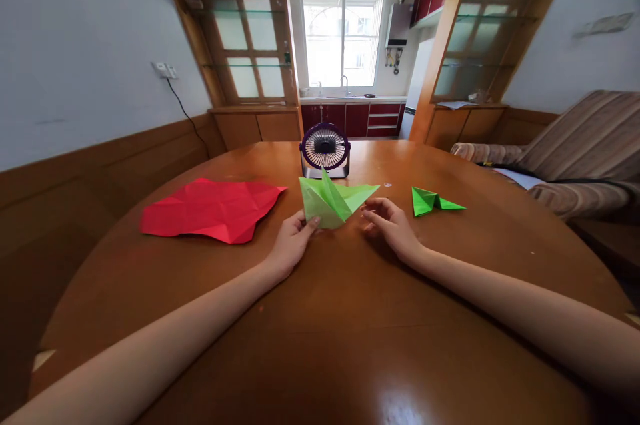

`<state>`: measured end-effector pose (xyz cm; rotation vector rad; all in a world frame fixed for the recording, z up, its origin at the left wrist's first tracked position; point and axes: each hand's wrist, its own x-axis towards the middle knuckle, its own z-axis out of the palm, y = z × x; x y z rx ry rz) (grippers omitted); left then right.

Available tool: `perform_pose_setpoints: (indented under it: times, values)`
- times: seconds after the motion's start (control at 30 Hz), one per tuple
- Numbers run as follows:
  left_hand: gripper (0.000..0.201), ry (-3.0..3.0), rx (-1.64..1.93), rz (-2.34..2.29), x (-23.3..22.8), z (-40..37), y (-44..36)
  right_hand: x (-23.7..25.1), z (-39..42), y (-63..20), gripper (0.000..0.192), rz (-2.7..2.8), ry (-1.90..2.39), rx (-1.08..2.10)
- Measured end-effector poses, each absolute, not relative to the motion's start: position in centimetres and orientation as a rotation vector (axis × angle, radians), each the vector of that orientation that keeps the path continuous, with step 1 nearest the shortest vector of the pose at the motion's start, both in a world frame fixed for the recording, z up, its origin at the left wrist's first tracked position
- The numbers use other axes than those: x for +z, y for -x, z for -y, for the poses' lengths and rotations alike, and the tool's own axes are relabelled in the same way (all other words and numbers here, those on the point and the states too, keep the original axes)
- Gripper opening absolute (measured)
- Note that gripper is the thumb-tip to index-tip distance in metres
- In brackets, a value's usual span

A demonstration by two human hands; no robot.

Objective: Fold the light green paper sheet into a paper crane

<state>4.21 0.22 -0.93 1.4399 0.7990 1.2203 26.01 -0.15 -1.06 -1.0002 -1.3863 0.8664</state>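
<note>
Round wooden table [320, 345], glossy. Light green folded paper [334, 201] at centre, one flap standing up, just before the small purple desk fan [325, 150] at 12 o'clock.

Left hand [293, 241]: pinching the paper's lower left edge between thumb and fingers.

Right hand [393, 225]: fingers loosely curled, tips just beside the paper's right point; contact too fine to tell, nothing clearly held.

Creased red paper sheet [213, 210] lies flat at 10 o'clock, well apart from the hands. Smaller darker-green folded paper piece [433, 201] at 2 o'clock, near the right hand, not touching.
</note>
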Motion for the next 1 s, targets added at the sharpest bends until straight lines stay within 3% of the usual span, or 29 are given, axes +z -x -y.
perform_pose_setpoints:
  times: [0.23, 0.57, 0.7, 0.83, 1.0]
  values:
    - [0.029, -1.973, 1.198, -0.921, -1.1, 0.1, -4.3, -0.9, 0.0, -25.6, 0.036, 1.267, 0.833, 1.073]
    - [0.058, -2.616, 1.002, -0.831, -0.5, 1.7, -4.4, -1.2, -0.1, -25.7, 0.042, 1.138, 0.852, 1.204]
    - [0.061, -2.612, 1.024, -0.870, -0.6, 1.7, -4.4, -1.4, 0.0, -25.8, 0.032, 1.214, 0.874, 1.100]
    - [0.078, -2.597, 1.080, -0.923, -0.5, 1.8, -4.4, -1.2, 0.3, -25.7, 0.024, 1.328, 0.884, 0.993]
    - [0.087, -2.582, 1.258, -0.730, -0.1, 1.8, -3.8, -0.9, 0.8, -25.3, 0.025, 1.433, 0.848, 0.981]
